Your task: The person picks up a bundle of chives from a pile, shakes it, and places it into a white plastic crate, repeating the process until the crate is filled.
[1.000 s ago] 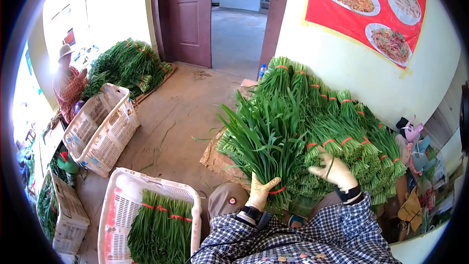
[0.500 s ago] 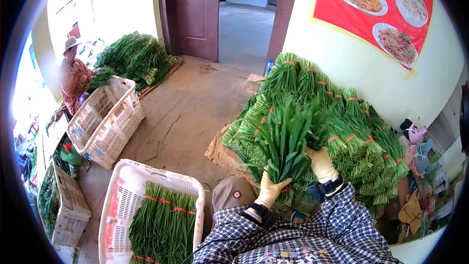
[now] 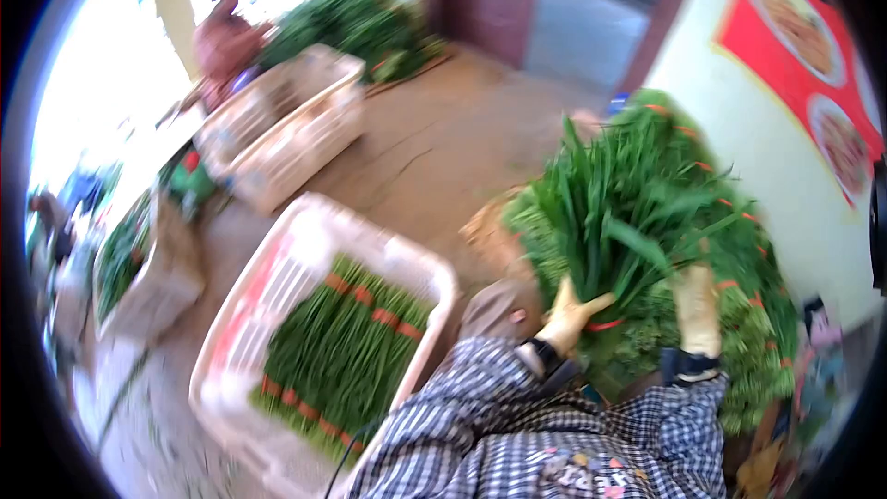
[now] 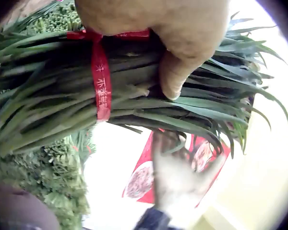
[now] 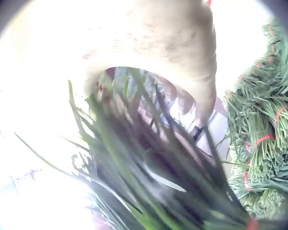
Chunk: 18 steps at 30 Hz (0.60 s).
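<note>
A leafy bunch of garlic chives [image 3: 591, 212], bound with red tape [image 4: 102, 81], stands leaves-up before me in the head view. My gloved left hand [image 3: 568, 319] grips it near the tape; the left wrist view shows the thumb [image 4: 173, 79] pressed across the stalks. My gloved right hand [image 3: 698, 310] is beside the leaves, its fingertips partly covered by them. In the right wrist view that hand [image 5: 158, 43] arches loosely over the blurred leaf ends, with space under the palm. Behind and beneath lies a stack of tied bunches [image 5: 259, 124].
A white plastic crate [image 3: 245, 300] with tied chives in it stands at my left. Beyond it are a second crate [image 3: 305, 148], a seated person in a hat [image 3: 222, 46] and a green heap [image 3: 351, 32]. A wall with a red poster [image 3: 739, 46] bounds the right.
My view has swung left, so the crates sit further right in it. The right hand came in to the leaves, then drew back slightly from the bunch. The left hand keeps its grip.
</note>
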Each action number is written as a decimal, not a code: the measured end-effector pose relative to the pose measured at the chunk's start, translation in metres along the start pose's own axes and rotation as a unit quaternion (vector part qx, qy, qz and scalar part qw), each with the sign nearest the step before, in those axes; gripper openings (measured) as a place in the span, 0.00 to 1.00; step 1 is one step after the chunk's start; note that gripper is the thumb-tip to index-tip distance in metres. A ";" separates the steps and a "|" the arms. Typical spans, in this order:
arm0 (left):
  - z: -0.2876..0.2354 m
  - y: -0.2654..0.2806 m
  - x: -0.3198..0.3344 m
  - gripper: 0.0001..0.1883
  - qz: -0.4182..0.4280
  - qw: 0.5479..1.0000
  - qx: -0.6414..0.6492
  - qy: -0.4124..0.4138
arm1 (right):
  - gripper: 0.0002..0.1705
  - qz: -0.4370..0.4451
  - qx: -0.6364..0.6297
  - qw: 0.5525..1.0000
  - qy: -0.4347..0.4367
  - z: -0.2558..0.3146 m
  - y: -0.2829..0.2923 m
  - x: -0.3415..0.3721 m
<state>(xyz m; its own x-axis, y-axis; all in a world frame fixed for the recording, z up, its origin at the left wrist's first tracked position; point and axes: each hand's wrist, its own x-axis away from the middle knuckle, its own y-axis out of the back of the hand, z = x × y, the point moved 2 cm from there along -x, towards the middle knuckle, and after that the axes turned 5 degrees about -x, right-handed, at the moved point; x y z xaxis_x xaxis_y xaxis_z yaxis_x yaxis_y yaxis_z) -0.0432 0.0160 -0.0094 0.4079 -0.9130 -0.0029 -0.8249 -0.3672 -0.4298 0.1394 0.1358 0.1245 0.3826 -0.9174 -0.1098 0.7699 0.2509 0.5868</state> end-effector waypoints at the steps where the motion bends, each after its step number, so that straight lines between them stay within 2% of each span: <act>1: -0.017 0.004 0.001 0.35 0.000 0.997 0.049 0.056 | 0.43 0.097 -0.457 0.879 0.093 -0.034 -0.005 0.000; 2: -0.013 0.006 -0.001 0.36 -0.013 0.986 0.154 0.055 | 0.48 0.126 -0.399 0.905 0.072 -0.023 -0.004 0.010; 3: -0.012 0.010 -0.005 0.37 -0.016 0.966 0.256 0.045 | 0.52 0.096 -0.321 0.942 0.022 -0.017 -0.009 0.017; 5: -0.029 0.027 -0.006 0.34 -0.005 0.946 0.325 0.006 | 0.54 0.100 -0.255 0.962 0.003 -0.025 -0.017 0.029; 6: -0.039 0.038 -0.006 0.30 -0.001 0.931 0.365 -0.013 | 0.55 0.126 -0.256 0.958 0.022 -0.033 -0.019 0.035; 7: -0.062 0.053 0.000 0.27 -0.003 0.927 0.374 -0.027 | 0.55 0.148 -0.258 0.954 0.043 -0.042 -0.018 0.039; 8: -0.089 0.068 0.010 0.27 -0.023 0.919 0.388 -0.070 | 0.51 0.162 -0.281 0.944 0.054 -0.054 -0.021 0.038; 9: -0.113 0.086 0.021 0.28 -0.042 0.909 0.400 -0.111 | 0.51 0.163 -0.285 0.943 0.053 -0.059 -0.023 0.039; 11: -0.142 0.137 0.040 0.28 -0.081 0.895 0.407 -0.164 | 0.50 0.167 -0.295 0.940 -0.035 -0.067 -0.031 0.038; 12: -0.160 0.163 0.052 0.29 -0.127 0.900 0.356 -0.220 | 0.43 0.177 -0.310 0.934 -0.002 -0.071 -0.035 0.040; 13: -0.177 0.188 0.065 0.30 -0.171 0.897 0.301 -0.274 | 0.43 0.177 -0.313 0.933 -0.006 -0.072 -0.041 0.042; 15: -0.190 0.245 0.087 0.31 -0.203 0.877 0.297 -0.319 | 0.44 0.170 -0.285 0.940 -0.070 -0.069 -0.056 0.041; 16: -0.190 0.272 0.100 0.30 -0.202 0.870 0.315 -0.322 | 0.41 0.162 -0.306 0.933 -0.094 -0.066 -0.063 0.041; 17: -0.187 0.296 0.111 0.30 -0.201 0.862 0.334 -0.325 | 0.41 0.160 -0.308 0.933 -0.096 -0.056 -0.071 0.043; 18: -0.180 0.316 0.122 0.30 -0.232 0.858 0.315 -0.332 | 0.39 0.157 -0.253 0.951 -0.089 -0.042 -0.078 0.044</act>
<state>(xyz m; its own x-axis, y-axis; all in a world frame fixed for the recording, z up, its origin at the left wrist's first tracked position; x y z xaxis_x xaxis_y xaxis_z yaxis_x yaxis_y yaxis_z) -0.3244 -0.2433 0.0167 0.9411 -0.3150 -0.1229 -0.2231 -0.3051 -0.9258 0.1177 0.0891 0.0398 0.5763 -0.7994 0.1699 0.7964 0.5959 0.1027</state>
